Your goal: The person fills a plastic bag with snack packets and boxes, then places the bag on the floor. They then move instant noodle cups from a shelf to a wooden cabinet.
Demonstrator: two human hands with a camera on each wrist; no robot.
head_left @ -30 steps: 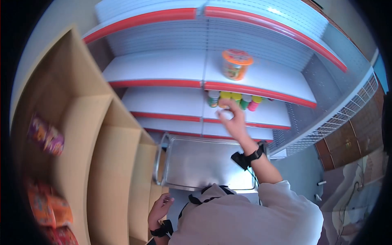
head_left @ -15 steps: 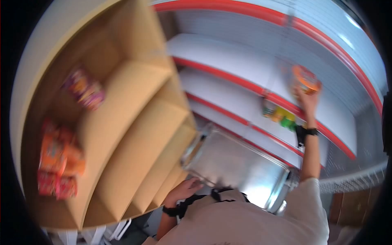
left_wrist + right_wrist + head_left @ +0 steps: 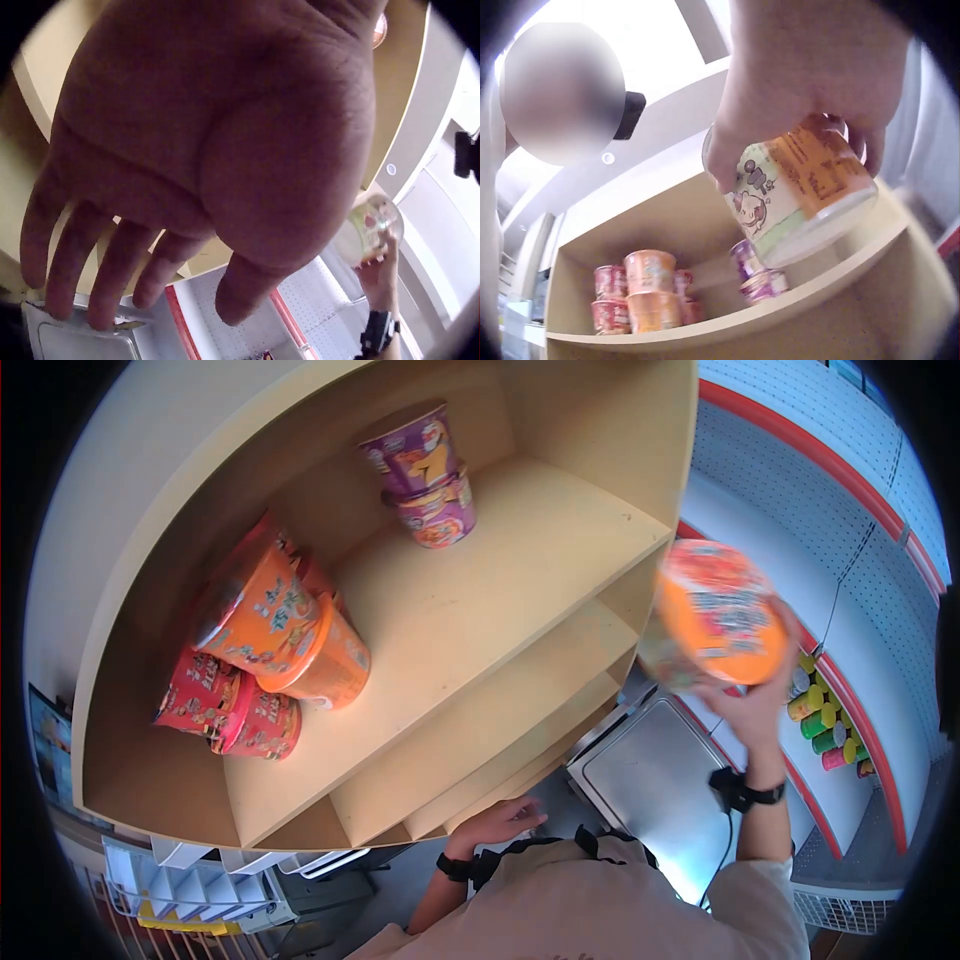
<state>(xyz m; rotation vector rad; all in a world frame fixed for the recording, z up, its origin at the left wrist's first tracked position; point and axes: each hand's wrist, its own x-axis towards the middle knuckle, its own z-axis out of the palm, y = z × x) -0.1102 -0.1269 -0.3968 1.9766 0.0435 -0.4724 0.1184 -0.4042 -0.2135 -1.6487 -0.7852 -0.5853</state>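
My right hand (image 3: 752,705) grips an orange-lidded tub (image 3: 722,610) in the air, just off the right end of the wooden shelf unit. In the right wrist view the tub (image 3: 802,191) tilts, its pale base outward, with fingers and thumb around its printed side. My left hand (image 3: 497,824) hangs low in front of the body, below the wooden shelves. Its palm fills the left wrist view, fingers spread and holding nothing. On the top wooden shelf (image 3: 520,560) stand stacked purple cups (image 3: 425,475), with orange cups (image 3: 320,660) and red cups (image 3: 260,725) to their left.
A metal tray-topped cart (image 3: 650,760) stands between the wooden unit and the white shelving. Red-edged white shelves (image 3: 770,525) rise on the right, with several small colourful-capped containers (image 3: 825,725) on one. A wire basket (image 3: 840,908) sits at lower right.
The right hand has taken the orange-lidded tub off the white shelf and brought it left and closer. The view has turned left toward the wooden shelves. The left hand stays low.
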